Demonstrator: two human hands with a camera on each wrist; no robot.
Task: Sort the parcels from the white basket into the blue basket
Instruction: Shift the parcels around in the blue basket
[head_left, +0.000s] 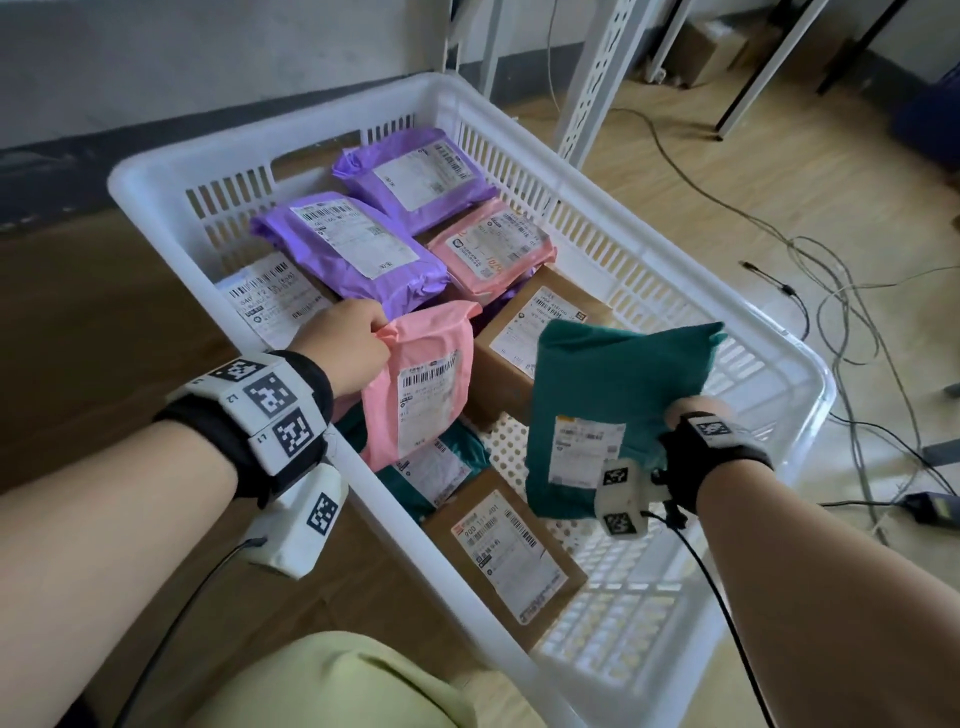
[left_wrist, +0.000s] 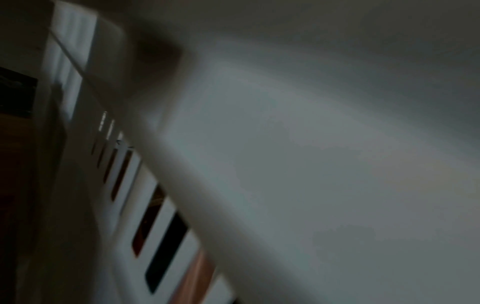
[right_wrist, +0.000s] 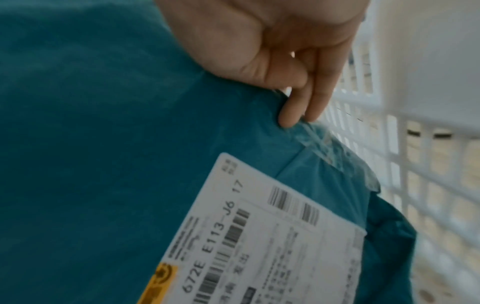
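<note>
The white basket (head_left: 587, 208) (right_wrist: 405, 131) stands on the floor, filled with parcels. My left hand (head_left: 347, 347) grips the top corner of a pink parcel (head_left: 423, 384) and holds it tilted over the basket's near left side. My right hand (head_left: 691, 415) (right_wrist: 285, 67) pinches the edge of a teal parcel (head_left: 608, 395) (right_wrist: 103, 144), raised above the basket with its label facing me. The left wrist view is dark and blurred, showing only the basket's slotted wall (left_wrist: 124, 185). The blue basket is out of view.
Still in the basket lie two purple parcels (head_left: 353, 244), another pink one (head_left: 493, 244), brown boxes (head_left: 504, 551), and a teal parcel (head_left: 431, 467). Cables (head_left: 831, 312) trail over the floor at right. White rack legs (head_left: 597, 67) stand behind the basket.
</note>
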